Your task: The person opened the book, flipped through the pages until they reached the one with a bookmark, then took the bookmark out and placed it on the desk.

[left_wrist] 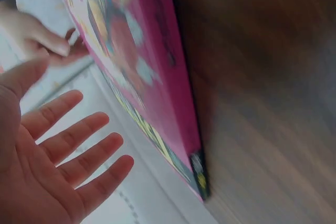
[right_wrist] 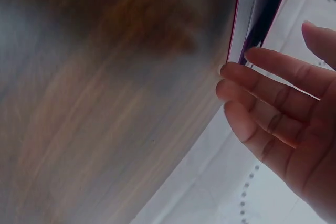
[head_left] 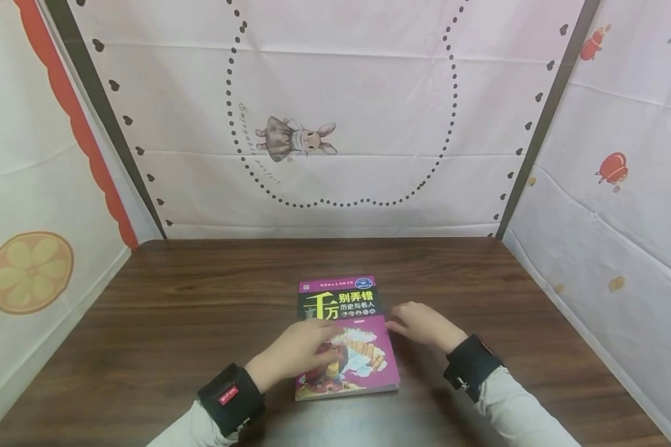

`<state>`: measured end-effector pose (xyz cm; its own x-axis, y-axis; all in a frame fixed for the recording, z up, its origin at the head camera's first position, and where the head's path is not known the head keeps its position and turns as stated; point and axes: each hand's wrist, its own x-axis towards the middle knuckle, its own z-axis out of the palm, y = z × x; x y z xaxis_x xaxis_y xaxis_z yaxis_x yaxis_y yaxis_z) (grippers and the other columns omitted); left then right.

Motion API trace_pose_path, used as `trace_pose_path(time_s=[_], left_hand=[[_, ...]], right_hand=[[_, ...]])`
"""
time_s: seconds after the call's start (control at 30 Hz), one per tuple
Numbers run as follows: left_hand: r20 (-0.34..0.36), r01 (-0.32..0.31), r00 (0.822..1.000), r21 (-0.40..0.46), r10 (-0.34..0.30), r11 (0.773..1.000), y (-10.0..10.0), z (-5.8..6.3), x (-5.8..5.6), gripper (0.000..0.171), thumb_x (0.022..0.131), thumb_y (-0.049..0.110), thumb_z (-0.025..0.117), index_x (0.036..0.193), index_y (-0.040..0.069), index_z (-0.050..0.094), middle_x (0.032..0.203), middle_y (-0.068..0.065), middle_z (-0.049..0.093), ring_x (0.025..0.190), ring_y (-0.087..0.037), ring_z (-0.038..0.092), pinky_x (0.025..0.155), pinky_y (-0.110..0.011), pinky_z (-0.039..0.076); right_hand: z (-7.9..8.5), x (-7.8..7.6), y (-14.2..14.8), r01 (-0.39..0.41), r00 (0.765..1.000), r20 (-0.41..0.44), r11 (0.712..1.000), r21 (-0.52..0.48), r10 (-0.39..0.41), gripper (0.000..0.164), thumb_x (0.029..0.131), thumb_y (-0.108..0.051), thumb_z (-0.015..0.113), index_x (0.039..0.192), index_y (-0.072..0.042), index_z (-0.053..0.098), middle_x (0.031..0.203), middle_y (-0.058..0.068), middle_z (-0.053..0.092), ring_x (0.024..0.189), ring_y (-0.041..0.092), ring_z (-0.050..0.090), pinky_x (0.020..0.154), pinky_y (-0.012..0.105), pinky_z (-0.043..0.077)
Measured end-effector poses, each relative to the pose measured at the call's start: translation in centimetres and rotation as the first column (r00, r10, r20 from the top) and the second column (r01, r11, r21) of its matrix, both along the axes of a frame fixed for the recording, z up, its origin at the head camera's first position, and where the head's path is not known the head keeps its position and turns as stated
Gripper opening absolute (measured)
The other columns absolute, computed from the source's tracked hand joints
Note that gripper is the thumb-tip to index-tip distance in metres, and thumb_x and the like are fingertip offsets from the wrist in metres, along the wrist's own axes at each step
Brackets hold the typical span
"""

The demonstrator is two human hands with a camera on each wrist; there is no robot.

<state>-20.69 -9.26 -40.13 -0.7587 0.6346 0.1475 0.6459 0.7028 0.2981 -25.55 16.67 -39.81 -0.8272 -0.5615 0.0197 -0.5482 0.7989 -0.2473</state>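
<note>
The book (head_left: pixel 363 357) lies flat on the bench (head_left: pixel 173 323), near the middle, with its title toward the far side, probably so that the person can read it directly. The left hand (head_left: pixel 299 349) is above the left part of the cover, its fingers extended and grasping nothing; the spine (left_wrist: pixel 177 93) is on this side. The right hand (head_left: pixel 422 324) is at the right edge, where the pages (right_wrist: pixel 248 9) show; its fingers are loosely bent and released, and one cannot tell if the tips touch. This seems a suitable place, because the book opens from that edge. On the left and right the bench gives wide room for moving, while its far edge, by the back cloth (head_left: pixel 341 93), is well apart from the book.
</note>
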Motion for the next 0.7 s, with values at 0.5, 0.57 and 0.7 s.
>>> trace_pose_path(time_s=[0.5,0.57,0.7], left_hand=[[-0.028,0.098,0.994,-0.185,-0.105,0.978,2.7,-1.5,2.1,0.070,0.071,0.057,0.063,0.128,0.018,0.048,0.131,-0.010,0.051,0.121,-0.029,0.040,0.099,-0.053,0.038],[-0.043,0.105,0.992,-0.197,-0.116,0.975,2.9,-1.7,2.2,0.072,0.070,0.057,0.063,0.129,0.018,0.047,0.133,-0.010,0.050,0.121,-0.030,0.039,0.098,-0.055,0.038],[-0.051,0.121,0.990,-0.194,-0.133,0.974,3.0,-1.8,2.3,0.071,0.072,0.054,0.063,0.130,0.018,0.046,0.134,-0.010,0.049,0.121,-0.029,0.039,0.098,-0.054,0.039]], right_hand=[[-0.5,0.9,-1.0,0.008,0.991,0.134,0.999,-0.034,-0.003,0.030,0.085,-0.031,0.058,0.093,-0.003,0.060,0.064,0.000,0.055,0.056,0.010,0.049,0.053,0.028,0.048],[-0.6,0.9,-1.0,0.019,0.986,0.166,0.999,-0.041,-0.012,0.032,0.086,-0.032,0.057,0.095,-0.002,0.058,0.065,0.001,0.055,0.057,0.010,0.050,0.054,0.028,0.048],[-0.6,0.8,-0.9,0.026,0.982,0.189,0.998,-0.054,-0.015,0.033,0.086,-0.032,0.057,0.097,-0.001,0.057,0.066,0.001,0.055,0.058,0.011,0.050,0.053,0.029,0.047]])
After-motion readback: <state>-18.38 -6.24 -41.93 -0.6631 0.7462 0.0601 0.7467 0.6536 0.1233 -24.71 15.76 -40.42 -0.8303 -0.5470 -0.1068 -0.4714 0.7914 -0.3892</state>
